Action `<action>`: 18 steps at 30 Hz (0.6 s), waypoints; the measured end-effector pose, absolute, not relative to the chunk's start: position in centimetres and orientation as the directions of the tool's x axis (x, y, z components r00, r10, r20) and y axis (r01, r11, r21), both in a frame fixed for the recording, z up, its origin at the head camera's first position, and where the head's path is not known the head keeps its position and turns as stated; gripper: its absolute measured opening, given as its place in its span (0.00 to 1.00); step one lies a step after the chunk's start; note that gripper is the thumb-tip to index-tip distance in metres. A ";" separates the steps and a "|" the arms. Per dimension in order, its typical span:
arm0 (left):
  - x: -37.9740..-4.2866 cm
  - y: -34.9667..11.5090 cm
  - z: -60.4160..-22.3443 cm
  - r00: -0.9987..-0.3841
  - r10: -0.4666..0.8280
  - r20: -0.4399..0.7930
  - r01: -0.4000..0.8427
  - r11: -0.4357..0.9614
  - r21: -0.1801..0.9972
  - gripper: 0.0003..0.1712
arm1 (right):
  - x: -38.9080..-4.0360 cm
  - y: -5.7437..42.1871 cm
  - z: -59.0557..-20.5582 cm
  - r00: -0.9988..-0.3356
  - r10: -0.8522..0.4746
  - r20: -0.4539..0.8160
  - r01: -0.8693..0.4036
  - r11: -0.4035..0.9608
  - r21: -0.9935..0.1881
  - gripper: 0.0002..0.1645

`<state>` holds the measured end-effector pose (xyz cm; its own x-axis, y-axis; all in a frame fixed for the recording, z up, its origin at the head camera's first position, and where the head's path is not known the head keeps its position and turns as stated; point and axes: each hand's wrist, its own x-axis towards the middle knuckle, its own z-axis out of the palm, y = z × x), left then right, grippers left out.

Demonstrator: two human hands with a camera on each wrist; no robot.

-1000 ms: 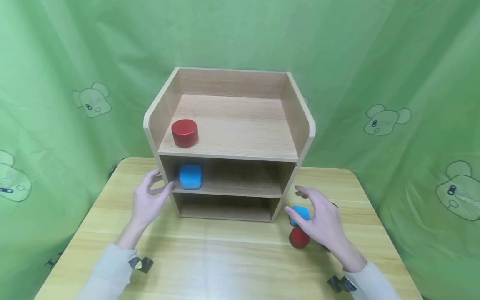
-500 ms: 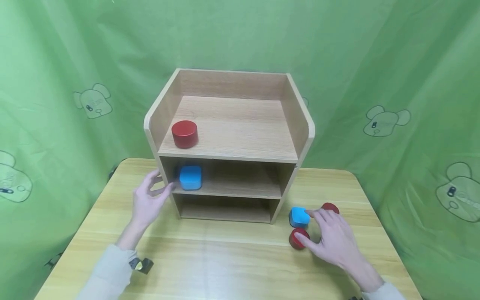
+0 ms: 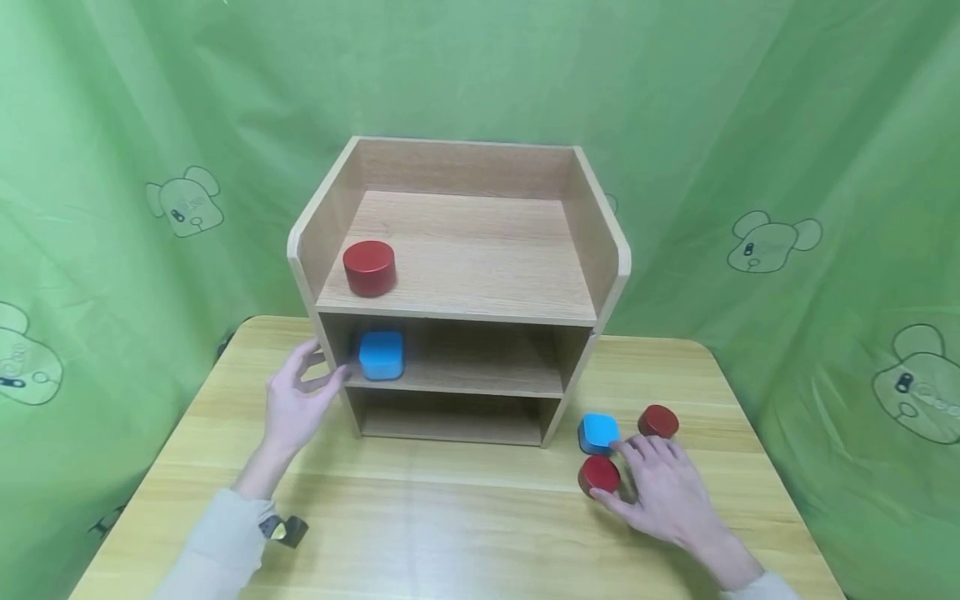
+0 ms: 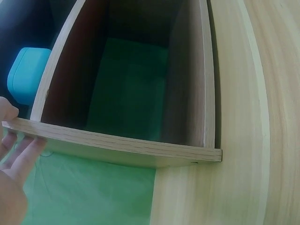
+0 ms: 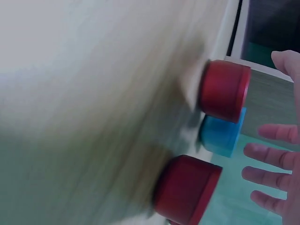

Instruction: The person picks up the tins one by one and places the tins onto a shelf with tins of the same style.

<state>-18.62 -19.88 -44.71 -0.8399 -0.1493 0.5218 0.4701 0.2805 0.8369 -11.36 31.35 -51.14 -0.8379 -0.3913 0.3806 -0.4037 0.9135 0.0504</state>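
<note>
My left hand (image 3: 296, 408) grips the left side panel of a wooden shelf unit (image 3: 465, 317), thumb at the front edge and fingers on the outer face. Close to that thumb, a blue rounded-square box (image 3: 381, 356) sits on the middle shelf. My right hand (image 3: 663, 492) hovers over the table at the right, fingers spread and holding nothing. Just beyond its fingertips are a red round tin (image 3: 599, 476), another blue rounded-square box (image 3: 599, 434) and a second red round tin (image 3: 658, 422). The right wrist view shows the hand (image 5: 276, 164) apart from these containers.
On the top shelf, a red round tin (image 3: 370, 268) stands near the left wall. The light wooden table (image 3: 420, 533) carries the unit. Behind it hangs a green curtain (image 3: 480, 67) with printed bear heads.
My right hand has drawn back to the right and toward me from above the containers, uncovering the far red tin. The left hand and the shelf unit have stayed put.
</note>
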 end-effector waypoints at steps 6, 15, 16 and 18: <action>-18.6 -19.9 -44.7 -0.840 -0.150 0.522 0.473 0.271 0.838 0.30 | -11.4 31.6 -51.7 -0.864 -0.382 0.327 -0.388 0.920 0.051 0.45; -18.6 -19.9 -44.8 -0.844 -0.148 0.516 0.466 0.275 0.841 0.30 | -11.3 31.8 -52.2 -0.846 -0.409 0.341 -0.405 0.910 0.087 0.40; -18.6 -19.9 -44.8 -0.845 -0.147 0.514 0.464 0.274 0.842 0.30 | -11.4 31.8 -52.3 -0.845 -0.412 0.342 -0.408 0.909 0.086 0.39; -18.5 -19.9 -44.7 -0.848 -0.145 0.510 0.460 0.276 0.844 0.30 | -11.4 31.8 -52.4 -0.843 -0.414 0.343 -0.412 0.907 0.082 0.38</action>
<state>-18.53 -19.90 -44.74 -0.8478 -0.1451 0.5101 0.4605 0.2757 0.8438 -11.43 31.75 -52.42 -0.8434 -0.4139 0.3426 -0.4122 0.9074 0.0817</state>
